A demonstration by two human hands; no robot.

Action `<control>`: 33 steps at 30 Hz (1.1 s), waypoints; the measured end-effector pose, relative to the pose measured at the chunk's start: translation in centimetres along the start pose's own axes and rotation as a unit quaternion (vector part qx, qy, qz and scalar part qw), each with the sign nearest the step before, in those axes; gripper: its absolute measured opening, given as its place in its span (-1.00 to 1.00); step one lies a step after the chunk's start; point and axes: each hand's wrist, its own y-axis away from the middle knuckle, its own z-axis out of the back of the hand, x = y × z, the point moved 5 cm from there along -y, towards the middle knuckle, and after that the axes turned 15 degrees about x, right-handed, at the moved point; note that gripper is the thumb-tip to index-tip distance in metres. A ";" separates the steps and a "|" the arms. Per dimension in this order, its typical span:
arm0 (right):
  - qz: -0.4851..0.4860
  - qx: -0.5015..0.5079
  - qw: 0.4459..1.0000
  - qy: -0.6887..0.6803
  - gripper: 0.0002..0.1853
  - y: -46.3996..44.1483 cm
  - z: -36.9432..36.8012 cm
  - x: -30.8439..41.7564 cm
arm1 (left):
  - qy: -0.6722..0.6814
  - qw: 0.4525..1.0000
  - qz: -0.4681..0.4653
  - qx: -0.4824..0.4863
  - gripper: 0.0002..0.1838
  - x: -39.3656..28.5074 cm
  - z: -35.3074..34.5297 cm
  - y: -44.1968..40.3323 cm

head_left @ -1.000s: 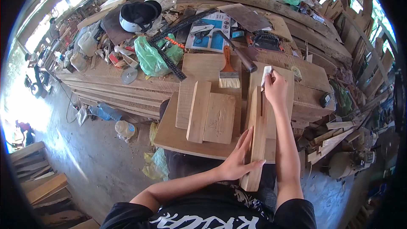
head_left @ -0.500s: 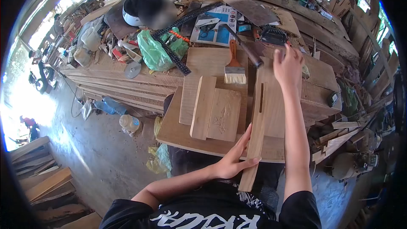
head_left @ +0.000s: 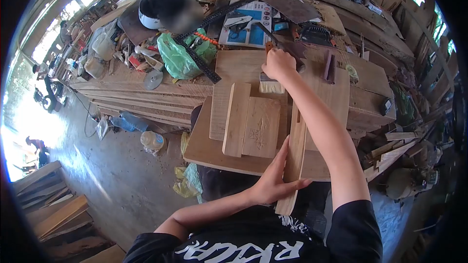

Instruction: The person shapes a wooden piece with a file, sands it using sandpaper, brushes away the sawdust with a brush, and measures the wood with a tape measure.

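Cluttered timber bench (head_left: 146,98), probably concrete floor (head_left: 129,170).

The person wore a black short-sleeved cloth T-shirt (head_left: 312,252) with large white lettering (head_left: 239,252) across the chest. Its strokes were thick, slanted and jagged, like brushwork, and part of the word ran out of view at the lower edge. A smaller broken white print (head_left: 296,224) showed farther down the front. The plain black left sleeve (head_left: 155,247) and the plain black right sleeve (head_left: 355,229) were loosely cut, both ending near the elbow. Below, dark cloth legwear (head_left: 219,185) showed in part, its cut hard to tell in the shadow. Both hands (head_left: 273,185) were bare.
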 end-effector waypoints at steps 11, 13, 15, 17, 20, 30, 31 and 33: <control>-0.023 -0.036 0.995 -0.085 -0.47 1.3 2.9 0.5 | -0.250 0.959 0.131 -0.038 0.07 -0.9 2.2 2.0; -0.016 -0.083 0.995 -0.056 -0.51 3.4 5.0 0.8 | -0.329 0.923 0.190 -0.056 -0.02 -1.3 3.2 3.0; 0.051 -0.249 0.966 -0.052 -0.54 7.5 7.6 0.5 | -0.378 0.900 0.215 -0.031 -0.08 -2.2 4.1 3.8; 0.218 -0.312 0.886 -0.266 -0.53 16.0 12.3 1.3 | -0.448 0.874 0.179 -0.057 -0.17 -5.7 5.6 4.6; 0.418 -0.231 0.822 -0.311 -0.39 24.6 14.8 0.4 | -0.423 0.898 0.024 -0.118 0.08 -17.9 9.2 6.3; 0.397 -0.166 0.871 -0.235 -0.38 28.9 15.1 0.2 | -0.443 0.891 0.026 -0.093 0.10 -22.7 10.1 8.0; 0.397 -0.166 0.871 -0.236 -0.38 29.1 15.1 0.1 | -0.445 0.890 0.026 -0.093 0.11 -22.2 10.2 7.6; 0.394 -0.166 0.873 -0.235 -0.37 29.3 15.1 0.0 | -0.448 0.889 0.020 -0.093 0.11 -21.6 10.2 7.2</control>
